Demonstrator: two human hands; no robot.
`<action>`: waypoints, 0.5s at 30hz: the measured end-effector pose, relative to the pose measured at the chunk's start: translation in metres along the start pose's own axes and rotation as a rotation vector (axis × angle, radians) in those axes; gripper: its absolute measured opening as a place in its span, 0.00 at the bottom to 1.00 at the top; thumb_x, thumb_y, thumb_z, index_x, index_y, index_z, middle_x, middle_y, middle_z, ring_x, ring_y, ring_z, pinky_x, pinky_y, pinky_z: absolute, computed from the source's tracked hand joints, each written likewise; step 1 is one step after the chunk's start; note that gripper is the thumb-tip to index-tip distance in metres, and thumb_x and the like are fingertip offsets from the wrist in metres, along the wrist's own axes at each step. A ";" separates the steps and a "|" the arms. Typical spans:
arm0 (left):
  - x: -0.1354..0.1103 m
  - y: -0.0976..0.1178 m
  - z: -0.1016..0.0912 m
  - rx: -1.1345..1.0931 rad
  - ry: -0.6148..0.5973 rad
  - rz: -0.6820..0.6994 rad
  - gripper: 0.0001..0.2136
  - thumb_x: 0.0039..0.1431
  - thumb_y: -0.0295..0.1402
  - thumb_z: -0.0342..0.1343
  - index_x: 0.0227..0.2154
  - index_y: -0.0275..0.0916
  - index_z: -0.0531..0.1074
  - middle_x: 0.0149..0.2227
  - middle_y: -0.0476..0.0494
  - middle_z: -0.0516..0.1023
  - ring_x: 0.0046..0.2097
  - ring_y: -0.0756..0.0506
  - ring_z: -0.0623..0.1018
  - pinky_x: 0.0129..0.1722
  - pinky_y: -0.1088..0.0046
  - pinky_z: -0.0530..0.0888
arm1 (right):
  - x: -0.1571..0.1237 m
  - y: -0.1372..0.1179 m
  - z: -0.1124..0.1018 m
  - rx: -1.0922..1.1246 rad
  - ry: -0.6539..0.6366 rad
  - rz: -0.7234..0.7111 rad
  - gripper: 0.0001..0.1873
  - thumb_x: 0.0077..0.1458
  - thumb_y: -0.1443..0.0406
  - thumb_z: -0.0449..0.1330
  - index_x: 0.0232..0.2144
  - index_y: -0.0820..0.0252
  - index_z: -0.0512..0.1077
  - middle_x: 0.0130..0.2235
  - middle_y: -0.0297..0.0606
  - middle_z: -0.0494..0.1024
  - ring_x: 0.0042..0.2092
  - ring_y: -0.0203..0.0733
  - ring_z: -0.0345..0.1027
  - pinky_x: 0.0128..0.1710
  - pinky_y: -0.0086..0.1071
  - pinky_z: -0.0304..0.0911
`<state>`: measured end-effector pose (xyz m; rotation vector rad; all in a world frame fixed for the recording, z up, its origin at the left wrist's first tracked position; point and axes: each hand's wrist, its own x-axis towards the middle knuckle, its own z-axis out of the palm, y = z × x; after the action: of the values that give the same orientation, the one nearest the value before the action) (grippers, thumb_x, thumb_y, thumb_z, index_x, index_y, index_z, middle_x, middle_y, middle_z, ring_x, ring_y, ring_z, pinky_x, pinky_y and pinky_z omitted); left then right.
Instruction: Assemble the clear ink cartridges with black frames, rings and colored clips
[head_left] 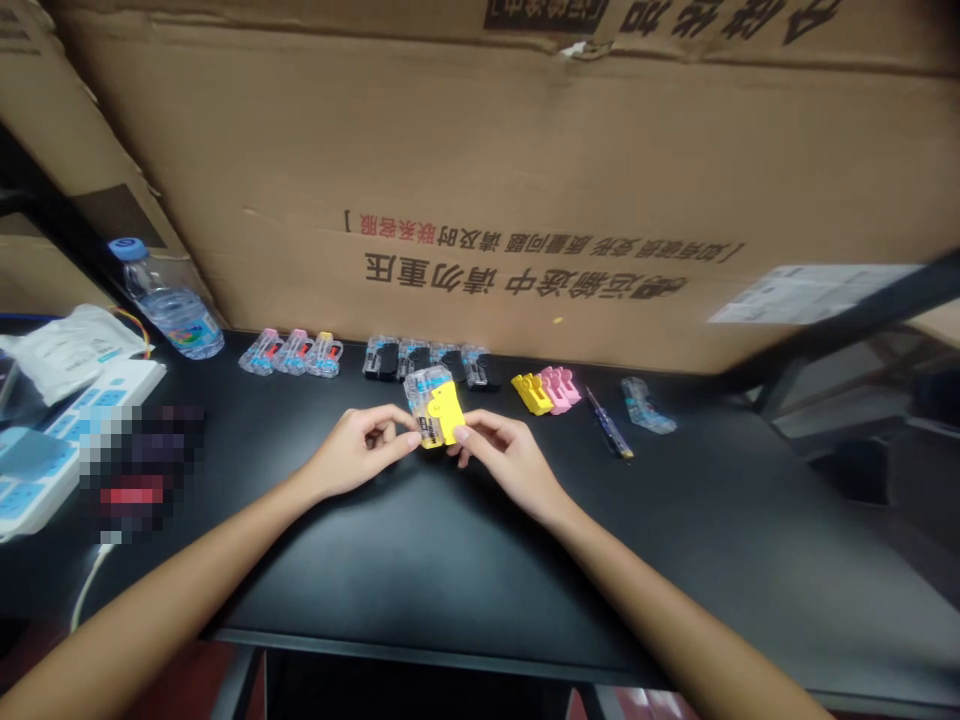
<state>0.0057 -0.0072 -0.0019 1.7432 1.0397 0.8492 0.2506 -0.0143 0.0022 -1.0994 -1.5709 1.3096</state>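
Both my hands meet over the middle of the black table (420,560). Between them is a clear plastic ink cartridge (426,395) with a yellow clip (447,410) on its right side. My left hand (358,450) pinches the cartridge's lower left edge with thumb and forefinger. My right hand (504,458) grips the yellow clip from the right, fingers curled. Behind them, a row of clear cartridges with black parts (431,360) lies along the table's back.
Three clear cartridges with coloured parts (292,353) lie at back left beside a water bottle (166,305). A yellow clip (532,392), pink clips (561,387), a small screwdriver (609,425) and one more cartridge (646,405) lie to the right. White power strips (52,440) sit far left. A cardboard box (525,180) walls the back.
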 end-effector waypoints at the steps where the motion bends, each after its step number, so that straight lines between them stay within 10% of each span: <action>1: 0.000 0.000 0.000 0.000 0.000 -0.004 0.17 0.66 0.48 0.61 0.40 0.37 0.79 0.21 0.57 0.63 0.25 0.52 0.60 0.28 0.75 0.59 | 0.000 0.001 0.001 0.007 -0.009 -0.001 0.18 0.62 0.50 0.68 0.39 0.58 0.83 0.33 0.38 0.83 0.31 0.40 0.75 0.37 0.38 0.78; 15: 0.005 -0.002 0.004 -0.093 0.048 -0.056 0.25 0.65 0.58 0.58 0.28 0.39 0.70 0.22 0.55 0.62 0.25 0.51 0.61 0.27 0.73 0.59 | -0.009 0.006 0.012 0.046 -0.070 -0.117 0.18 0.68 0.49 0.64 0.49 0.52 0.82 0.46 0.42 0.85 0.43 0.45 0.81 0.47 0.44 0.81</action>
<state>0.0110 -0.0033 -0.0050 1.6161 1.0584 0.8939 0.2428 -0.0263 -0.0059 -0.9281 -1.6227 1.3117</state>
